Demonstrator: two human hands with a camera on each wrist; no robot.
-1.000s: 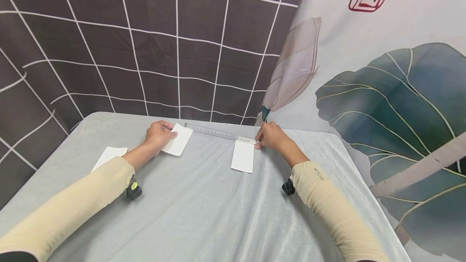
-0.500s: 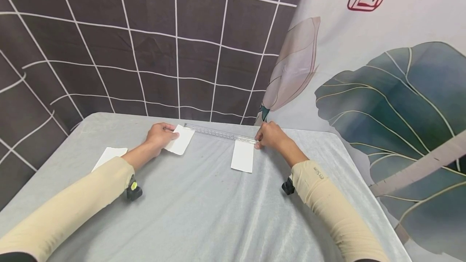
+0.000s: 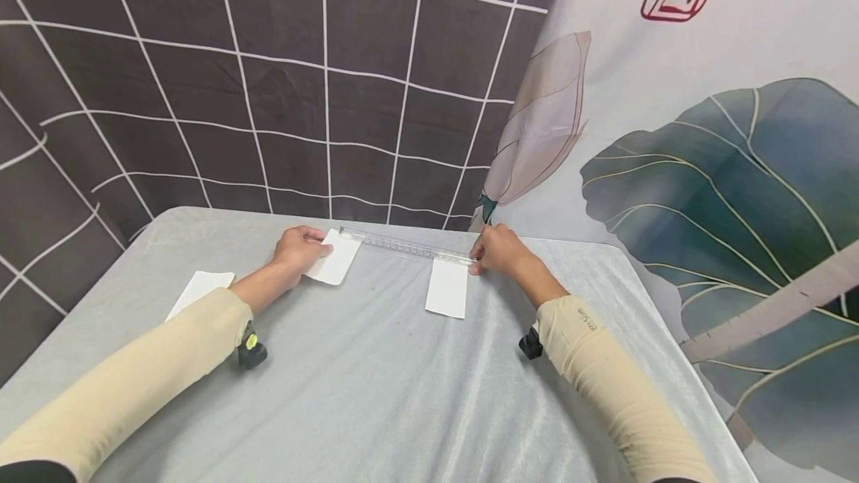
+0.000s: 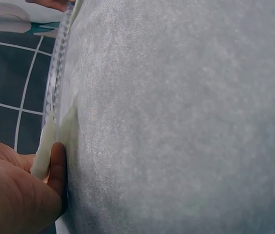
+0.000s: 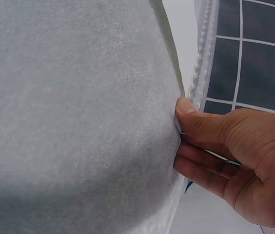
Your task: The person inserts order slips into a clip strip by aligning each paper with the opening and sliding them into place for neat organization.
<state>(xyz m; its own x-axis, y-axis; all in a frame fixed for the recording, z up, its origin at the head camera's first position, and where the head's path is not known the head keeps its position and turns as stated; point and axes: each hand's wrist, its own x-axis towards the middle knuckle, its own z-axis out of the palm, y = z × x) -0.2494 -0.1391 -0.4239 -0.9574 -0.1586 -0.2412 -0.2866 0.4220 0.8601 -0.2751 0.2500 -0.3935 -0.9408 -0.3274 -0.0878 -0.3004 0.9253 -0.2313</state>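
Note:
My left hand (image 3: 298, 250) pinches a small white card (image 3: 335, 256) at its left side, thumb on top. In the left wrist view this white card (image 4: 44, 148) looks fairly thick between thumb and fingers. Its upper right corner meets the left end of a clear, ruler-like plastic strip (image 3: 403, 246), which lies along the back of the table. At the strip's other end, my right hand (image 3: 499, 250) pinches it with thumb and fingers. A second white card (image 3: 447, 289) lies with its top edge at the strip, just left of the right hand.
Another white card (image 3: 200, 291) lies at the left, partly hidden by the left sleeve. A pale grey cloth covers the table (image 3: 376, 379). Behind it hangs a dark gridded curtain (image 3: 282, 95), and a leaf-patterned cloth (image 3: 725, 207) hangs at the right.
My left hand has shifted slightly right with its white card, whose corner now reaches further over the strip's left end. The right hand and the second card stay put.

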